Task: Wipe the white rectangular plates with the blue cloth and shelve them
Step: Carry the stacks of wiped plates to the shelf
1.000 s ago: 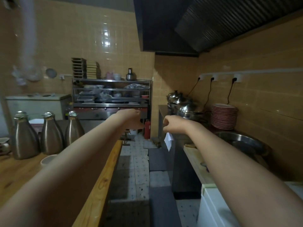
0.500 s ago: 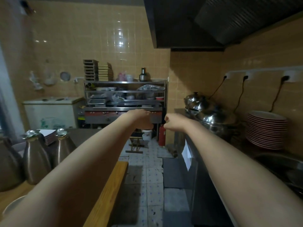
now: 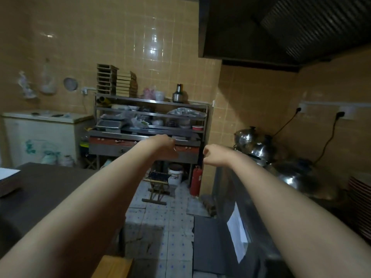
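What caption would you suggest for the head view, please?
Left hand and right hand, curled and apparently empty, stretch toward a cluttered stainless-steel shelf rack.

Steel rack (image 3: 150, 117) nearer (view further forward)

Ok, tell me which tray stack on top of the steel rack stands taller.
The left stack, darker and gappy; the right stack beside it stops lower.

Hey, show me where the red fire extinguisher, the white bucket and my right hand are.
red fire extinguisher (image 3: 196, 181), head view, middle of the red cylinder
white bucket (image 3: 175, 176), head view, front wall below the rim
right hand (image 3: 213, 155), head view, back of the hand
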